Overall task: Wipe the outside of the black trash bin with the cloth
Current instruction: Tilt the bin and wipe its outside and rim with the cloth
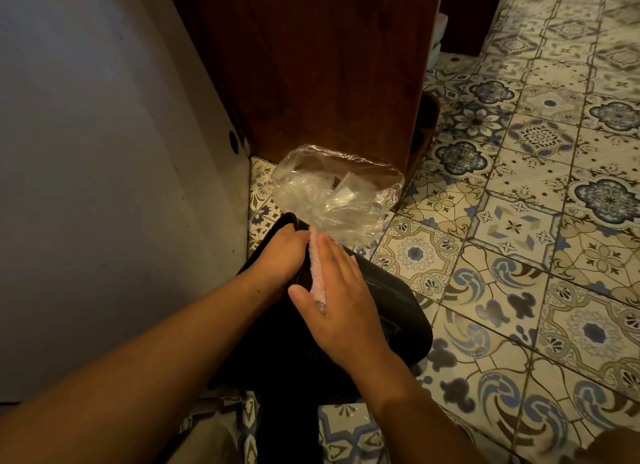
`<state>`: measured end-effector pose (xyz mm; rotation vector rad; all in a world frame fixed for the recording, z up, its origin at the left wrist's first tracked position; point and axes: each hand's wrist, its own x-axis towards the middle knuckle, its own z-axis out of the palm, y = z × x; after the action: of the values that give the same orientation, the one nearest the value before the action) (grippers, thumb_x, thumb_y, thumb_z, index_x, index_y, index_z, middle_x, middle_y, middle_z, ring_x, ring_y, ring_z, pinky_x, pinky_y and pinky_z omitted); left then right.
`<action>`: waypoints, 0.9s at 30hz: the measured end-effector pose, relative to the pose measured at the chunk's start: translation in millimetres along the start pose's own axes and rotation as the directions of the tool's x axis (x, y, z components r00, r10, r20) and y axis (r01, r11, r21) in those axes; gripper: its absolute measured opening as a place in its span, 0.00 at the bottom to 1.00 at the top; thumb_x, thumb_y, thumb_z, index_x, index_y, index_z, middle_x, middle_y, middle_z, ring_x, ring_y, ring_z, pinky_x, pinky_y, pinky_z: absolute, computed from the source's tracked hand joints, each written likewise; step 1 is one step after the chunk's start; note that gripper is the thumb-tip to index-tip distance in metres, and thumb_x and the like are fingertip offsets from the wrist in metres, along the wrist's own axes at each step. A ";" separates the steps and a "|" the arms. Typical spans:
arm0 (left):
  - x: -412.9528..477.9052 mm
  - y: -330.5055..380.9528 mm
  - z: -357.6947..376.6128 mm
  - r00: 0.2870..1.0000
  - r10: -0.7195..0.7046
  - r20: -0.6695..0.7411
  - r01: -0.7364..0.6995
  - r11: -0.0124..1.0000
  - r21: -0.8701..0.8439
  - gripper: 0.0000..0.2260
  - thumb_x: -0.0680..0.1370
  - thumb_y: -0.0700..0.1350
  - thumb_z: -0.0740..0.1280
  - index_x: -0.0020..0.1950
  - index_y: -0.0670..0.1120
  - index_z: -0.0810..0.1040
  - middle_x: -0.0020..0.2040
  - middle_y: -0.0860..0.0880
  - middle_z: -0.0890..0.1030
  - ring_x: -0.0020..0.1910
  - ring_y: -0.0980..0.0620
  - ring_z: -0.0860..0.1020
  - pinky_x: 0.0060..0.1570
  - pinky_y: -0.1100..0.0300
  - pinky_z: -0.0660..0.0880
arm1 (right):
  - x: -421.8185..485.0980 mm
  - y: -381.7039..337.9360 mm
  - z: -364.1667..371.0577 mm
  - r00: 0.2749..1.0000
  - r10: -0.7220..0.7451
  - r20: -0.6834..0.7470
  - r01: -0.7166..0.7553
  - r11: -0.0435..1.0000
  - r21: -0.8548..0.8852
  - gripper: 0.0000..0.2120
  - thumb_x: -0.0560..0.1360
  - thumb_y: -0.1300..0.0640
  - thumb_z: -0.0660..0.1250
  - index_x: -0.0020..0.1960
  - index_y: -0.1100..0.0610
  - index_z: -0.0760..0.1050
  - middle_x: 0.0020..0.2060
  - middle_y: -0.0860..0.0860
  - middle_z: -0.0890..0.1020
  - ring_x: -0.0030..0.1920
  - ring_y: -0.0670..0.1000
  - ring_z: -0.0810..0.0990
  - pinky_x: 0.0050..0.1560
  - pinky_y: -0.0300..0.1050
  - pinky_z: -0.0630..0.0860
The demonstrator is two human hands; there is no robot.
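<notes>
The black trash bin (398, 311) lies tipped on its side on the tiled floor, mouth pointing away from me. A clear plastic liner (332, 190) spills out of the mouth. My right hand (343, 297) lies flat with straight fingers on a pink cloth (317, 266), pressing it against the bin's upper side. My left hand (277, 259) grips the bin near its rim, fingers curled over the edge beside the cloth. Most of the cloth is hidden under my right hand.
A dark wooden cabinet (311, 65) stands just behind the bin. A pale wall or appliance panel (104, 152) fills the left. Patterned floor tiles (519, 221) spread out to the right.
</notes>
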<state>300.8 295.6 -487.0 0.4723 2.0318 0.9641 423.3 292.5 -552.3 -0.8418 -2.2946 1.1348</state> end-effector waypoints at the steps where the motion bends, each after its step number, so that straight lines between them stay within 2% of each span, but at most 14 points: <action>1: 1.4 0.4 -0.3 1.000 -0.018 0.005 0.018 1.000 -0.023 0.08 0.81 0.40 0.60 0.41 0.46 0.72 0.37 0.49 0.74 0.34 0.54 0.73 0.31 0.62 0.69 | 0.1 2.5 0.4 1.000 0.011 -0.001 -0.011 1.000 -0.002 0.39 0.78 0.33 0.51 0.82 0.48 0.43 0.82 0.46 0.51 0.81 0.43 0.45 0.81 0.52 0.45; 3: 0.1 1.3 -0.9 0.999 -0.036 0.021 0.037 0.999 -0.035 0.05 0.80 0.41 0.61 0.47 0.44 0.75 0.41 0.46 0.77 0.37 0.51 0.76 0.35 0.58 0.70 | -1.5 9.3 -0.1 1.000 0.031 0.005 -0.031 0.999 -0.011 0.40 0.77 0.32 0.51 0.82 0.48 0.45 0.82 0.46 0.52 0.81 0.43 0.46 0.81 0.51 0.43; 5: 0.5 1.4 -2.4 0.998 -0.047 0.029 0.048 0.998 -0.029 0.06 0.81 0.42 0.60 0.49 0.44 0.76 0.45 0.44 0.79 0.42 0.49 0.78 0.40 0.55 0.73 | -4.5 17.9 -2.6 0.999 0.052 0.018 -0.051 0.998 -0.021 0.41 0.76 0.31 0.51 0.82 0.47 0.44 0.82 0.46 0.52 0.81 0.43 0.46 0.81 0.51 0.44; 7: 2.8 0.9 -4.1 0.998 -0.058 0.025 0.058 0.998 -0.032 0.07 0.82 0.42 0.59 0.46 0.47 0.75 0.47 0.45 0.78 0.43 0.50 0.77 0.43 0.56 0.73 | -8.8 28.1 -5.8 0.997 0.072 0.025 -0.071 0.997 -0.031 0.41 0.75 0.30 0.52 0.81 0.45 0.43 0.82 0.46 0.53 0.81 0.44 0.47 0.81 0.52 0.46; 10: 0.7 2.4 -6.7 0.997 -0.081 -0.001 0.081 0.996 -0.027 0.12 0.83 0.43 0.59 0.40 0.52 0.68 0.44 0.50 0.75 0.42 0.55 0.74 0.41 0.61 0.70 | -16.8 49.1 -9.9 0.995 0.090 0.041 -0.089 0.996 -0.017 0.40 0.74 0.29 0.55 0.78 0.39 0.39 0.82 0.44 0.53 0.81 0.44 0.47 0.81 0.53 0.49; 12: 0.7 2.9 -7.6 0.995 -0.101 0.027 0.102 0.995 -0.020 0.09 0.83 0.43 0.59 0.44 0.51 0.72 0.52 0.44 0.79 0.51 0.48 0.79 0.54 0.54 0.76 | -22.7 65.3 -12.0 0.993 0.106 0.060 -0.105 0.994 -0.016 0.41 0.73 0.27 0.55 0.79 0.37 0.40 0.81 0.42 0.52 0.81 0.42 0.46 0.80 0.54 0.50; 14: -1.8 4.5 -7.4 0.993 -0.106 0.049 0.106 0.994 -0.005 0.07 0.83 0.44 0.58 0.48 0.50 0.75 0.58 0.42 0.80 0.58 0.44 0.80 0.63 0.48 0.75 | -29.9 80.9 -13.6 0.988 0.137 0.067 -0.136 0.990 -0.020 0.42 0.74 0.28 0.55 0.81 0.39 0.42 0.82 0.41 0.51 0.81 0.41 0.46 0.80 0.54 0.51; 18: 0.7 4.5 -6.6 0.993 -0.093 0.074 0.091 0.996 0.023 0.13 0.83 0.44 0.58 0.64 0.43 0.75 0.60 0.41 0.80 0.59 0.43 0.80 0.57 0.51 0.76 | -49.2 108.9 -14.3 0.974 0.229 -0.008 -0.228 0.974 0.006 0.36 0.78 0.33 0.48 0.82 0.44 0.48 0.81 0.40 0.53 0.80 0.39 0.47 0.80 0.50 0.51; 21: 0.2 3.8 -7.6 0.994 -0.082 0.076 0.078 0.996 0.052 0.14 0.83 0.44 0.58 0.67 0.42 0.74 0.60 0.41 0.80 0.59 0.43 0.80 0.55 0.52 0.75 | -63.5 128.3 -13.2 0.949 0.310 -0.058 -0.309 0.951 0.023 0.33 0.79 0.35 0.44 0.82 0.45 0.52 0.80 0.40 0.55 0.80 0.38 0.48 0.81 0.50 0.51; 25: -0.6 5.3 -5.9 0.993 -0.081 0.085 0.077 0.996 0.053 0.14 0.84 0.45 0.57 0.67 0.43 0.74 0.60 0.43 0.80 0.58 0.45 0.79 0.49 0.55 0.74 | -73.6 146.5 -12.6 0.922 0.373 -0.106 -0.366 0.927 0.079 0.37 0.78 0.29 0.41 0.81 0.46 0.56 0.80 0.43 0.59 0.80 0.40 0.52 0.80 0.52 0.53; 27: 0.5 5.8 -5.5 0.993 -0.087 0.083 0.083 0.995 0.060 0.15 0.84 0.45 0.58 0.68 0.43 0.73 0.61 0.43 0.79 0.59 0.45 0.79 0.54 0.53 0.74 | -76.5 151.0 -13.3 0.906 0.404 -0.125 -0.392 0.913 0.115 0.37 0.78 0.29 0.43 0.80 0.47 0.58 0.80 0.43 0.61 0.80 0.41 0.55 0.80 0.52 0.55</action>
<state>296.0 297.0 -480.7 0.4461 1.9894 0.8232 535.2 319.2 -677.1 -1.3566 -1.9878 1.2803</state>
